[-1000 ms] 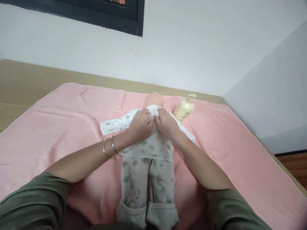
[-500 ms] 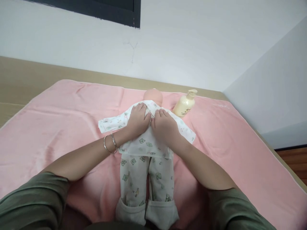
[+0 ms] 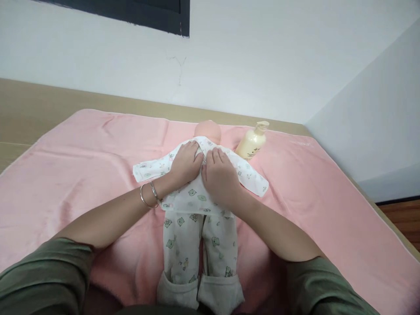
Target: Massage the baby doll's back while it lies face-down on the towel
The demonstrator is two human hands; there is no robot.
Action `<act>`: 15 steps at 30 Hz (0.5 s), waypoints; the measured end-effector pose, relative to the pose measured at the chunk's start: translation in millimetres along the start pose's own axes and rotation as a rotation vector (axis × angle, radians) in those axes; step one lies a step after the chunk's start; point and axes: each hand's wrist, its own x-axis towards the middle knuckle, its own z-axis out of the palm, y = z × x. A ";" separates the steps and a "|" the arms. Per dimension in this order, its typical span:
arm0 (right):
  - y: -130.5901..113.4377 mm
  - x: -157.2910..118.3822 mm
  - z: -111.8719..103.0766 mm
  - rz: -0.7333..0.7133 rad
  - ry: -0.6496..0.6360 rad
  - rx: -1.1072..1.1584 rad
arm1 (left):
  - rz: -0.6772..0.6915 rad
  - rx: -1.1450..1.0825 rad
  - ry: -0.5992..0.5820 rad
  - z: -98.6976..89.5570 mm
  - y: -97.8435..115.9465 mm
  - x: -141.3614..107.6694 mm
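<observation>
A baby doll lies stretched out, its round bald head [image 3: 208,131] at the far end. It wears a white long-sleeved top [image 3: 197,197] and matching trousers [image 3: 183,245] with green animal prints and turned-up cuffs. My left hand [image 3: 187,162] rests flat on the upper left of the top, fingers extended toward the neck. Beside it, my right hand [image 3: 220,175] lies on the right side of the top with its fingers stretched out. The thumbs are close to each other over the middle of the chest area. The doll's face is not visible.
A cream pump bottle [image 3: 252,142] stands just right of the doll's shoulder. Under everything is a pink blanket [image 3: 98,153] on a wooden surface [image 3: 39,96], with a white wall [image 3: 246,61] behind and another at the right.
My right hand has slid slightly left, uncovering more of the doll's right sleeve. My left hand stays nearly in place. The view has shifted a little.
</observation>
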 end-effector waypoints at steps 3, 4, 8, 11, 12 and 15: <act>5.4 1.8 5.2 -0.076 0.012 0.082 | 0.012 0.046 0.052 -0.1 3.0 -2.7; 11.3 7.1 6.7 -0.083 -0.006 0.119 | 0.030 0.064 0.060 0.4 6.6 -7.1; 37.5 34.0 11.0 0.080 -0.070 0.205 | 0.126 0.081 0.083 5.1 24.0 -31.5; 40.4 38.7 11.1 0.106 -0.071 0.181 | 0.136 0.028 0.086 8.1 26.1 -37.5; 36.6 35.3 10.0 0.081 -0.072 0.161 | 0.117 -0.001 0.071 7.7 23.6 -34.8; 15.8 15.7 3.2 -0.011 -0.060 0.091 | 0.023 -0.104 0.012 2.4 9.6 -16.3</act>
